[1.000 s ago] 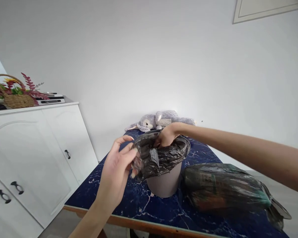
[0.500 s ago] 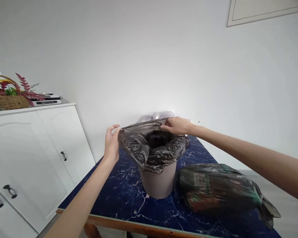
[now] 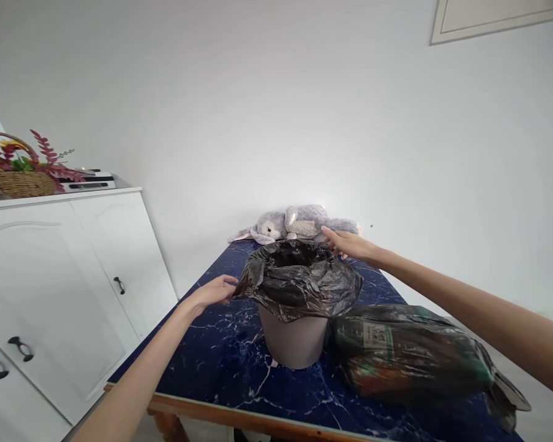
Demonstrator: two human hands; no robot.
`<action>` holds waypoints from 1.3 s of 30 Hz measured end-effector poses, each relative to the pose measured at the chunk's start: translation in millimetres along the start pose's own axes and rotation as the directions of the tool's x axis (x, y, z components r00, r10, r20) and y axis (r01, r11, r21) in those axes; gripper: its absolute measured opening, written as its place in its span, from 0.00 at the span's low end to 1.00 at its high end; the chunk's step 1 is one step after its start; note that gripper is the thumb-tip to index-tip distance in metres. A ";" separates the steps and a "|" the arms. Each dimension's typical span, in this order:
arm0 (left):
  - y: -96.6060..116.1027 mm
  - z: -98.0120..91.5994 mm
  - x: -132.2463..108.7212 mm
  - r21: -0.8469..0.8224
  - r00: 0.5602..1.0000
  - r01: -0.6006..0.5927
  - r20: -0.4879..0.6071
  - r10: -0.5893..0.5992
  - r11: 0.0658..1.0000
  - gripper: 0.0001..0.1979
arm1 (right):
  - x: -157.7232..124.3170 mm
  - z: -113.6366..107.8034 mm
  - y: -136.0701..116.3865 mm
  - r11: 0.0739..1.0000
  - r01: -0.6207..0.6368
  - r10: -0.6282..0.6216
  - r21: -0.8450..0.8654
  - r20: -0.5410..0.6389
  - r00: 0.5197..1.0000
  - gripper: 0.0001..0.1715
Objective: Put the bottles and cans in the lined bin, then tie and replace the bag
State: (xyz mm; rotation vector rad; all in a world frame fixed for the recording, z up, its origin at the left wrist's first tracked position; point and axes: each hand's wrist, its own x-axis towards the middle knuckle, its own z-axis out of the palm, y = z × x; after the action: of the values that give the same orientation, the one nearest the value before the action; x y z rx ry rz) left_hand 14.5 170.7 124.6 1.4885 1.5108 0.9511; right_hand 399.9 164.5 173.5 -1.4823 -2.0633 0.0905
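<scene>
A grey bin stands upright on a blue marble-patterned table. A black plastic bag lines it, its edge folded outward over the rim and hanging loosely around it. My left hand is closed on the bag's edge at the left, fingertips pinching the film. At the back right of the rim is my right hand, its fingers apart, index finger stretched out; nothing shows in its grasp.
Right of the bin lies a filled dark plastic bag. A grey plush rabbit lies against the wall behind. At the left, a white cabinet bears a wicker basket with flowers.
The bag's raised back edge has come down over the rim, exposing the plush rabbit. My left hand has moved lower, still at the edge; my right hand has let go and shifted slightly right.
</scene>
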 end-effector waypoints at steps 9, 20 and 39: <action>22.0 32.0 -46.1 -0.089 0.828 -0.546 0.091 0.553 0.833 0.49 | -76.3 -10.0 -58.7 0.866 0.492 -0.498 0.088 0.075 0.864 0.34; -74.5 92.7 -19.4 0.247 0.900 -0.397 0.295 0.322 0.884 0.75 | -43.0 26.2 -40.3 0.890 0.355 -0.352 -0.285 0.065 0.934 0.26; -147.2 96.0 -5.1 0.643 0.884 -0.452 0.232 0.406 0.618 0.38 | -25.5 37.8 113.9 0.966 -0.238 0.218 -0.104 -0.176 0.960 0.79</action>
State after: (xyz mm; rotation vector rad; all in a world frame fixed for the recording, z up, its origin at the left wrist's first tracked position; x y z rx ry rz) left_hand 43.2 159.8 -48.5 2.4896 1.5661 0.5865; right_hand 482.5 195.4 88.2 -1.7398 -1.7900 -0.0686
